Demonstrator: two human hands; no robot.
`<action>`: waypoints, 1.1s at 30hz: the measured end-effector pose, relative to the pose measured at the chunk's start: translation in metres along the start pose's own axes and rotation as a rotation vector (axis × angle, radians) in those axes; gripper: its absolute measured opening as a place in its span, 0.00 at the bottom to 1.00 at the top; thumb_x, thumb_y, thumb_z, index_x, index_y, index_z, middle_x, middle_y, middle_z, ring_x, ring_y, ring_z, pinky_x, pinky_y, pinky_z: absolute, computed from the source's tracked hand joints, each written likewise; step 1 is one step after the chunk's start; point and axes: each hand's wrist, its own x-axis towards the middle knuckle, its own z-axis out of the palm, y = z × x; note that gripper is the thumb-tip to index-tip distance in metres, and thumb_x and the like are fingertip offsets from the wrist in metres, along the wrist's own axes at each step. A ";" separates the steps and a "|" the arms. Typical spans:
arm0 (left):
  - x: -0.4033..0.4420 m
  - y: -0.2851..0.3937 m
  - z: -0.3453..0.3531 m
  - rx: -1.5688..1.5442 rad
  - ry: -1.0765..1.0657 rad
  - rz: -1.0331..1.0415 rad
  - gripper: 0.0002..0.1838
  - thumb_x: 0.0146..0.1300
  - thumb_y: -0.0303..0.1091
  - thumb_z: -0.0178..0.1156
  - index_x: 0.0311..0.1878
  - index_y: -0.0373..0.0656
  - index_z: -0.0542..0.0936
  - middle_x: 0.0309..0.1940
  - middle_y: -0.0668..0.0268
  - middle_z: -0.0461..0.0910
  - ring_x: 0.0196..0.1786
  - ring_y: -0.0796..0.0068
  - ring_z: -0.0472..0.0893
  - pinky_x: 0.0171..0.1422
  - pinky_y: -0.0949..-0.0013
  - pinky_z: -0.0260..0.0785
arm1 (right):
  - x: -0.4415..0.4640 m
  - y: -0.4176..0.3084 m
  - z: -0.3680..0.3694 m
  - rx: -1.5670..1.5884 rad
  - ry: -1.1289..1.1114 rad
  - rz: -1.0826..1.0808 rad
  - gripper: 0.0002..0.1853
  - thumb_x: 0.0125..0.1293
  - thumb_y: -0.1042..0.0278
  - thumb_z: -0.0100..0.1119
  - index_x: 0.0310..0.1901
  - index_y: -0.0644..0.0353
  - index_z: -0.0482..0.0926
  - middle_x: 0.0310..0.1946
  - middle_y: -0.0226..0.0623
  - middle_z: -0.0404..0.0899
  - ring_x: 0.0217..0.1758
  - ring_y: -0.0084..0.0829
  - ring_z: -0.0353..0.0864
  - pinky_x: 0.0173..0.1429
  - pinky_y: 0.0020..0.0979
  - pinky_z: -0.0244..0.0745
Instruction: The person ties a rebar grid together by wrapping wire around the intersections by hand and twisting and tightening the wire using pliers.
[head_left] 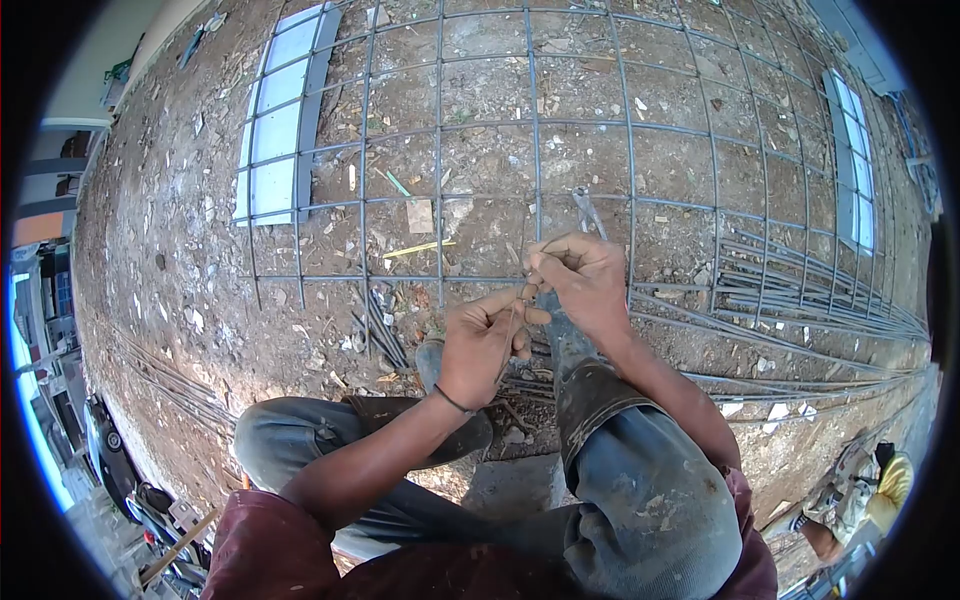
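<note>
My left hand (478, 345) is closed, its fingers pinching what looks like thin tie wire (513, 325) at the near edge of a steel rebar mesh (537, 160). Right beside it, my right hand (585, 285) is closed too, thumb and forefinger pressed together on thin wire near the same bar. The fingers of both hands almost touch and partly hide the wire and the bar crossing. Just beyond my right hand, a metal hand tool (588, 210), apparently pincers, lies by the mesh with its lower part hidden.
White blocks (283, 110) lie under the mesh at left and right (850, 160). Loose rebar (790, 285) is piled on the right, with shorter rods (380, 325) near my feet. Debris covers the dirt ground. Another person (850, 500) is at lower right; motorbikes (150, 510) stand at lower left.
</note>
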 end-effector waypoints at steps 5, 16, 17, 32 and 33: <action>-0.009 0.005 0.016 0.275 0.076 0.070 0.17 0.79 0.27 0.53 0.64 0.31 0.81 0.38 0.59 0.88 0.24 0.86 0.73 0.28 0.76 0.73 | 0.002 0.020 0.000 -0.487 0.015 -0.203 0.06 0.67 0.74 0.67 0.38 0.69 0.86 0.27 0.34 0.86 0.29 0.19 0.82 0.32 0.26 0.75; 0.120 0.009 -0.102 -0.796 0.323 -0.176 0.22 0.79 0.24 0.48 0.73 0.32 0.67 0.55 0.45 0.81 0.28 0.84 0.77 0.30 0.88 0.77 | 0.008 0.043 -0.051 -0.166 0.317 0.134 0.05 0.70 0.74 0.65 0.40 0.68 0.86 0.29 0.34 0.86 0.29 0.18 0.81 0.35 0.23 0.75; 0.141 0.016 -0.102 -0.789 0.322 -0.166 0.22 0.79 0.24 0.48 0.73 0.32 0.67 0.55 0.45 0.81 0.28 0.84 0.77 0.30 0.88 0.77 | 0.007 0.042 -0.056 -0.158 0.315 0.125 0.05 0.70 0.74 0.65 0.40 0.68 0.86 0.29 0.34 0.86 0.29 0.18 0.81 0.35 0.23 0.75; 0.355 -0.051 -0.108 -0.997 0.921 -0.420 0.14 0.79 0.37 0.51 0.57 0.42 0.82 0.47 0.56 0.86 0.42 0.71 0.87 0.22 0.78 0.79 | 0.020 0.014 -0.077 -0.092 0.443 0.170 0.06 0.73 0.75 0.62 0.41 0.68 0.85 0.29 0.33 0.86 0.29 0.18 0.80 0.35 0.22 0.75; 0.325 -0.033 -0.080 -0.887 0.842 -0.378 0.16 0.80 0.37 0.45 0.58 0.45 0.81 0.51 0.64 0.85 0.50 0.76 0.84 0.36 0.73 0.81 | 0.022 0.016 -0.079 -0.088 0.434 0.164 0.06 0.72 0.75 0.61 0.41 0.69 0.85 0.29 0.33 0.85 0.29 0.17 0.80 0.35 0.22 0.75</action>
